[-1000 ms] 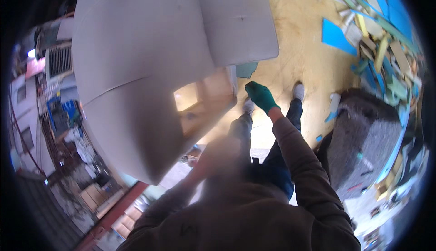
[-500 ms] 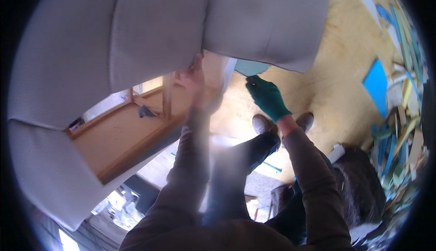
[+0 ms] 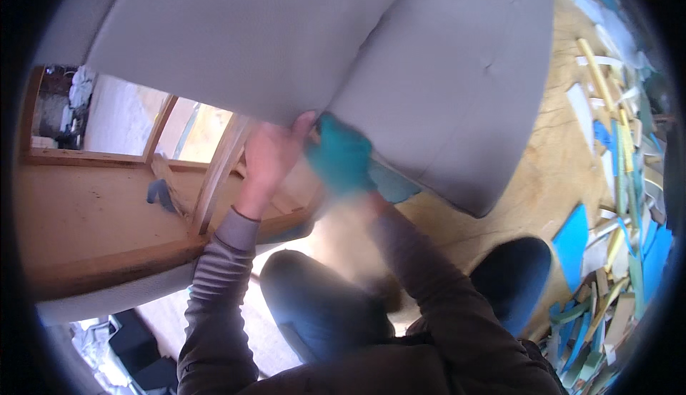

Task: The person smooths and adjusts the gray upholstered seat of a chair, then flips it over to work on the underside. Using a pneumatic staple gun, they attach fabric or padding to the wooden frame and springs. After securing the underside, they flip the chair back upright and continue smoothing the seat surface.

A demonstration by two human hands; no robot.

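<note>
Grey upholstered panels of a piece of furniture fill the upper view, with a seam running between two of them. My bare left hand pinches the lower edge of the grey cover just left of that seam. Close beside it, my right hand, in a green glove, is closed at the bottom of the seam. Its fingers are blurred, and whatever they hold is hidden. Beneath the cover shows the wooden frame, with a board and upright slats. A piece of teal foam peeks out below the right panel.
A grey-blue scrap hangs on the frame's brace. Along the right lie heaps of foam and board offcuts, with a flat blue piece at their near side. My bent knees are close below the furniture. Dark objects sit at the lower left.
I have come down lower, with my knees bent and the furniture nearer. My gloved right hand has moved left and up to the seam, beside my left hand, which still grips the cover's edge.
</note>
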